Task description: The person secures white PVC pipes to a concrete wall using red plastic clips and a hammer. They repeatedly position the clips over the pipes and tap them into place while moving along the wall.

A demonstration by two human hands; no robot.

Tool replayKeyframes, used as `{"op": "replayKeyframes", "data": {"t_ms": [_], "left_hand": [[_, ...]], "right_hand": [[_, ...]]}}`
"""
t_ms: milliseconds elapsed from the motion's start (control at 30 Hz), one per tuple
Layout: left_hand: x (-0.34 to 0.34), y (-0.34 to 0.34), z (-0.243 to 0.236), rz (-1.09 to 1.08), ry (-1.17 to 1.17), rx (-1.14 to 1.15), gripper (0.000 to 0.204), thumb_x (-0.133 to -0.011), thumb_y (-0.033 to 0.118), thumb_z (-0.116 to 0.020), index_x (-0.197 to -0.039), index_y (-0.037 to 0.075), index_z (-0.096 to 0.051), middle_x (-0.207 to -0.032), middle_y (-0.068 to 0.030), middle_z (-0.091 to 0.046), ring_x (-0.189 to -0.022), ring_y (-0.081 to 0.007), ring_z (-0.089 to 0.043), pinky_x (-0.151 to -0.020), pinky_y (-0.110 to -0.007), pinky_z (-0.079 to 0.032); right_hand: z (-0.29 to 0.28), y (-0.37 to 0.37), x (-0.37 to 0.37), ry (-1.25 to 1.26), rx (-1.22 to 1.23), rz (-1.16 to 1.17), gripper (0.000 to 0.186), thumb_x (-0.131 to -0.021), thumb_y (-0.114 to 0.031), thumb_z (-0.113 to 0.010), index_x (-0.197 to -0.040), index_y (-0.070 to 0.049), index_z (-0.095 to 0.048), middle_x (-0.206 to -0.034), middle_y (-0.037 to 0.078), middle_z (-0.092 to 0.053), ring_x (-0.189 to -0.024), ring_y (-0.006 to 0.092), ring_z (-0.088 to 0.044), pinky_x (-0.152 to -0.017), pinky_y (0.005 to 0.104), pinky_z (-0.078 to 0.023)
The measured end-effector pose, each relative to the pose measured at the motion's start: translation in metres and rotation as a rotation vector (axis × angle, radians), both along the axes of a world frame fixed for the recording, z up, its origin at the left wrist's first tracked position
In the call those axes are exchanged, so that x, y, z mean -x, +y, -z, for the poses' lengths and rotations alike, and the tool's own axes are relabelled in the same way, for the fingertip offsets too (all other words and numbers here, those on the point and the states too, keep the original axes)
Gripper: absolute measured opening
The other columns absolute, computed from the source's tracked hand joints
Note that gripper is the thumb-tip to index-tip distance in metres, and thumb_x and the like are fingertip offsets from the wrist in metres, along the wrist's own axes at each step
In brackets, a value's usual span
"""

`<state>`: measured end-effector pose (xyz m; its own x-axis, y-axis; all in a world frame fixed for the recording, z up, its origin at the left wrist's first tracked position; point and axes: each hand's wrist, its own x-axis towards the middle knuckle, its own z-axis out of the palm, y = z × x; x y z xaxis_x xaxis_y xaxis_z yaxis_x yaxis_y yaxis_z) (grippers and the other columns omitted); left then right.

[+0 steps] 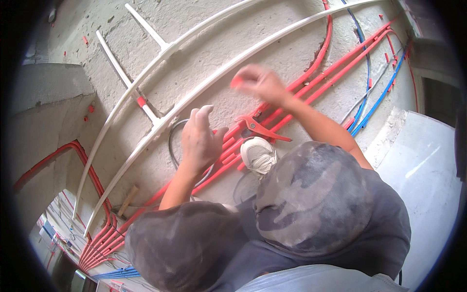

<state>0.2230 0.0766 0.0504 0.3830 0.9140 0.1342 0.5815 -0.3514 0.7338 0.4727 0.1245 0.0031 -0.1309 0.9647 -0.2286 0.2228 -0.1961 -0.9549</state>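
Well, the person's right hand (262, 87), slightly blurred, was pinched closed on a small red piece (236, 82) above the concrete floor (287, 48), between the long white pipe (233, 63) and the red pipes (340, 59). Nearby, the left hand (200, 141) was raised with its fingers loosely bent; a speck of red showed by the thumb, but I couldn't tell whether it was held. A red cutter (266, 130) lay over the red pipes, just beside a pale shoe (259, 153), and a grey cable (171, 146) curved behind the left forearm
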Motion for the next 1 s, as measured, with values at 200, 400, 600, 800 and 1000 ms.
{"op": "replayKeyframes", "data": {"t_ms": [200, 400, 600, 800, 1000], "left_hand": [[0.015, -0.02, 0.016, -0.187, -0.035, 0.167, 0.044, -0.083, 0.008, -0.081, -0.118, 0.002, -0.055, -0.081, -0.0096, -0.05, -0.071, -0.0222, -0.051, -0.068, -0.037, -0.046], [0.02, -0.02, 0.016, -0.211, 0.046, 0.241, 0.04, -0.085, 0.013, -0.077, -0.117, -0.001, -0.057, -0.088, -0.0168, -0.059, -0.075, -0.0318, -0.059, -0.069, -0.043, -0.048], [0.015, -0.018, 0.024, -0.211, 0.053, 0.311, 0.04, -0.086, 0.013, -0.076, -0.119, 0.001, -0.056, -0.09, -0.0168, -0.06, -0.075, -0.032, -0.06, -0.07, -0.044, -0.049], [0.013, -0.016, 0.031, -0.227, 0.033, 0.291, 0.039, -0.087, 0.015, -0.077, -0.117, 0.003, -0.056, -0.078, -0.0085, -0.051, -0.068, -0.022, -0.052, -0.063, -0.038, -0.044], [0.019, -0.015, 0.032, -0.254, -0.004, 0.297, 0.038, -0.087, 0.014, -0.078, -0.116, 0.003, -0.056, -0.077, -0.0076, -0.049, -0.068, -0.0203, -0.05, -0.063, -0.036, -0.043]], "right_hand": [[0.06, 0.076, -0.126, -0.635, -0.348, 0.511, 0.02, -0.086, -0.012, -0.078, -0.103, -0.003, -0.07, -0.097, 0.011, -0.074, -0.092, 0.0235, -0.071, -0.083, 0.0361, -0.055], [0.075, 0.092, -0.136, -0.904, -0.47, 0.292, 0.023, -0.089, -0.022, -0.074, -0.098, -0.001, -0.072, -0.096, 0.018, -0.072, -0.092, 0.039, -0.067, -0.083, 0.0459, -0.053], [0.073, 0.1, -0.148, -0.966, -0.505, 0.129, 0.019, -0.092, -0.018, -0.067, -0.096, -0.001, -0.075, -0.097, 0.022, -0.071, -0.093, 0.0404, -0.067, -0.083, 0.0478, -0.053], [0.073, 0.109, -0.152, -1.175, -0.384, -0.014, 0.022, -0.094, -0.018, -0.061, -0.097, -0.002, -0.075, -0.1, 0.022, -0.071, -0.095, 0.0425, -0.068, -0.085, 0.0504, -0.054], [0.078, 0.11, -0.141, -1.234, -0.305, -0.046, 0.022, -0.096, -0.019, -0.058, -0.097, -0.004, -0.074, -0.108, 0.021, -0.067, -0.095, 0.0434, -0.068, -0.085, 0.0508, -0.054]]}}
